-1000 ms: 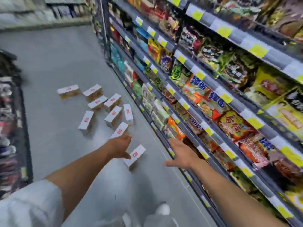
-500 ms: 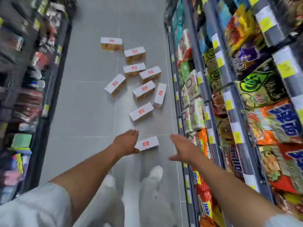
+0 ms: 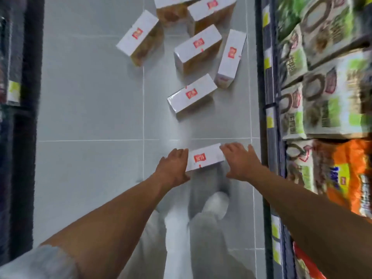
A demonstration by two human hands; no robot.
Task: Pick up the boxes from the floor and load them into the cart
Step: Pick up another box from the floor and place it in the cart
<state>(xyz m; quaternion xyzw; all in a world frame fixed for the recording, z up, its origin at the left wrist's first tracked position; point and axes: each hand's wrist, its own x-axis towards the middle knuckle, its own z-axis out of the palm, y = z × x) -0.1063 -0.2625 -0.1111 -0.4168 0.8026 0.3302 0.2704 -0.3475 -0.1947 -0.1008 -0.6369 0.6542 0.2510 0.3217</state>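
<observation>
Several white boxes with red labels lie scattered on the grey tile floor point(image 3: 90, 97). The nearest box point(image 3: 205, 158) lies flat just in front of my feet. My left hand point(image 3: 173, 168) is at its left end and my right hand point(image 3: 241, 162) at its right end, fingers spread, touching or almost touching the box, which rests on the floor. Further up the aisle lie more boxes: one point(image 3: 192, 97) just beyond, then another point(image 3: 198, 48), one standing lengthwise point(image 3: 231, 57) and one to the left point(image 3: 138, 37). No cart is in view.
Store shelves point(image 3: 269, 117) stocked with snack bags point(image 3: 332, 101) run along the right, close to my right arm. A dark shelf unit point(image 3: 22, 117) lines the left side. My legs and white shoes point(image 3: 215, 204) are below the nearest box.
My view has tipped down and moved closer to the floor. Both hands have reached forward and now flank the nearest box instead of hovering short of it.
</observation>
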